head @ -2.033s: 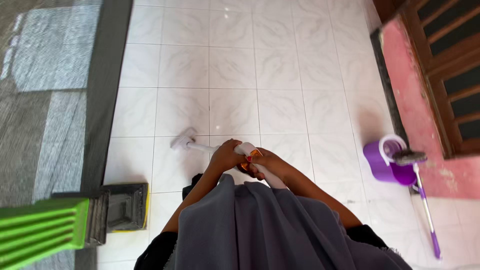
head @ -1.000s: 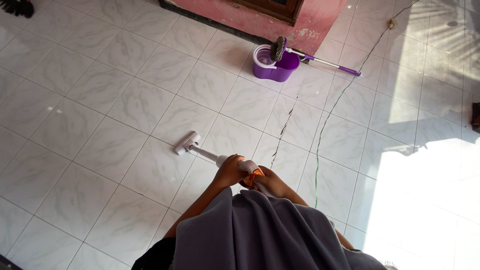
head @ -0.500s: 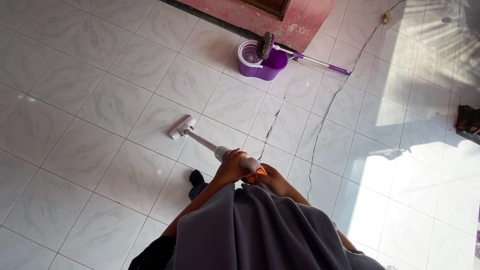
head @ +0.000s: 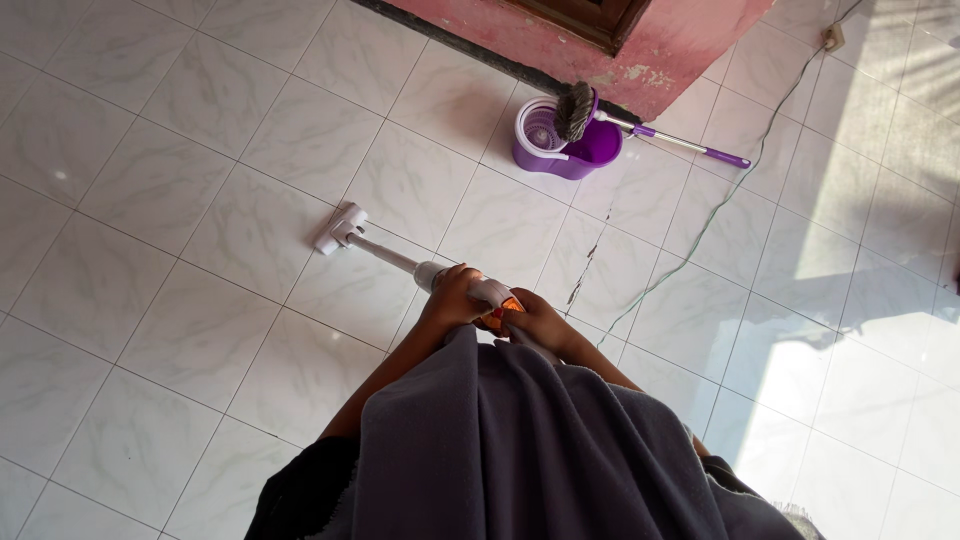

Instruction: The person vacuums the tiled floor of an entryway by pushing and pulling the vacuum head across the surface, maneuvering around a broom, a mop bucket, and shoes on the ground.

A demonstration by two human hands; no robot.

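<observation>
A white stick vacuum cleaner (head: pixel 400 258) slants across the white marble-pattern tile floor (head: pixel 200 220), its flat head (head: pixel 338 229) resting on a tile to the upper left of me. My left hand (head: pixel 452 300) is wrapped round the vacuum's body near the top of the tube. My right hand (head: pixel 535 322) grips the handle end just behind it, beside an orange part. A grey cloth hanging from my head covers my forearms and the lower middle of the view.
A purple mop bucket (head: pixel 565 145) with a grey mop head and purple-handled mop (head: pixel 680 142) stands against a pink wall base (head: pixel 640 50) at the top. A green cable (head: pixel 700 235) runs across the floor on the right. A crack marks one tile. Sunlight falls at right.
The view swung from the rug and green object on the left toward the pink wall. The vacuum head has been pushed farther out to the upper left. Both hands kept their grip.
</observation>
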